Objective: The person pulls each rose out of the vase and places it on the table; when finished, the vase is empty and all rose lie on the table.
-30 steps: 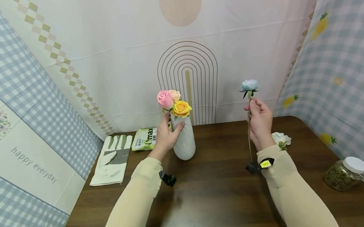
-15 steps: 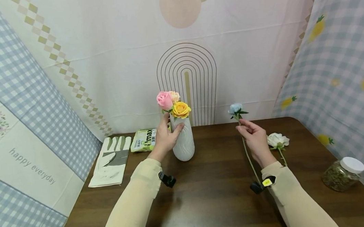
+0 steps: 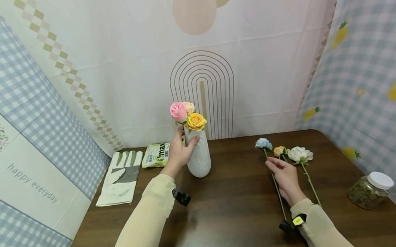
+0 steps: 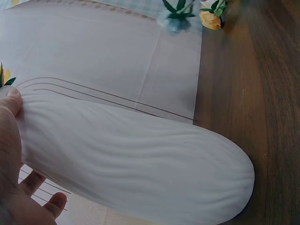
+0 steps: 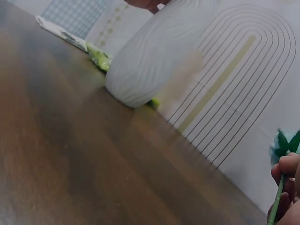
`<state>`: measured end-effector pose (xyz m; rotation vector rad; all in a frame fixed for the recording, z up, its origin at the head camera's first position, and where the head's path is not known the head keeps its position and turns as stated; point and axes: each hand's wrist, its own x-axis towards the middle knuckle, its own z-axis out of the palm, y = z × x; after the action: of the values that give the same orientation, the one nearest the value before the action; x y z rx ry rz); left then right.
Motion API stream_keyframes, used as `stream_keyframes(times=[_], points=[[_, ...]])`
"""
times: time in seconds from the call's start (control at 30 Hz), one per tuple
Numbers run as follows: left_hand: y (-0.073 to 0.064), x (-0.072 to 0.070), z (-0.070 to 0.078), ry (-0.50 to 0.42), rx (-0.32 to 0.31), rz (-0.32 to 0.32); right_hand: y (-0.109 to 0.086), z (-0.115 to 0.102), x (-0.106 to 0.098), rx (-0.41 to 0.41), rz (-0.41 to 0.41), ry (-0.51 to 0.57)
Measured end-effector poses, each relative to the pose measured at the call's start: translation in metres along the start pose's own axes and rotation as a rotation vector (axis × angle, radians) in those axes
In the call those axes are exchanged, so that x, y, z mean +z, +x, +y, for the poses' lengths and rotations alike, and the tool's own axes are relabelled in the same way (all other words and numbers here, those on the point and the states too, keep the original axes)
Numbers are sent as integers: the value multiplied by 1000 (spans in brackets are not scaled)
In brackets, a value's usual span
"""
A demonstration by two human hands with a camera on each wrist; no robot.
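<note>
A white vase (image 3: 198, 157) with a wavy ribbed surface stands upright on the table, and my left hand (image 3: 180, 149) grips it near the top, thumb in front. Out of its mouth rise a pink rose (image 3: 178, 112), a yellow rose (image 3: 196, 121) and a peach rose (image 3: 189, 107). On the right, my right hand (image 3: 286, 178) pinches the stem of a light blue flower (image 3: 263, 143) just below its bloom. The stem runs down toward the wrist. Beside this hand lie a white rose (image 3: 299, 154) and a small orange-yellow flower (image 3: 280, 151), its stem hidden behind the hand.
A white and grey-green work glove (image 3: 121, 178) lies at the left of the wooden table (image 3: 223, 219). A green snack packet (image 3: 155, 155) is behind my left hand. A jar (image 3: 369, 191) with a white lid stands at the right edge. Cloth hangings surround the table.
My right hand has come down with the blue flower, from upright above the table to low beside the other flowers. The orange-yellow flower has come into view. My left hand stays on the vase.
</note>
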<state>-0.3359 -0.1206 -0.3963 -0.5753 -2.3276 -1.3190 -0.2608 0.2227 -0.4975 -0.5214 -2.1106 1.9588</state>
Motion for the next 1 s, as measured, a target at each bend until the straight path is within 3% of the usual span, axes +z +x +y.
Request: stream_keyframes(times=[0.13,0.33,0.6,1.0], points=[[0,3,-1,-21,6,-5,-2,11,-4,32,36,-11],[0,5,-1,-20,-6,6,0,19,-12,16,7,-102],[1,4,0,-27,8,27,7,21,-23,-20,9,-206],[0,4,-3,-53,-19,30,7,23,-23,-1,5,-272]])
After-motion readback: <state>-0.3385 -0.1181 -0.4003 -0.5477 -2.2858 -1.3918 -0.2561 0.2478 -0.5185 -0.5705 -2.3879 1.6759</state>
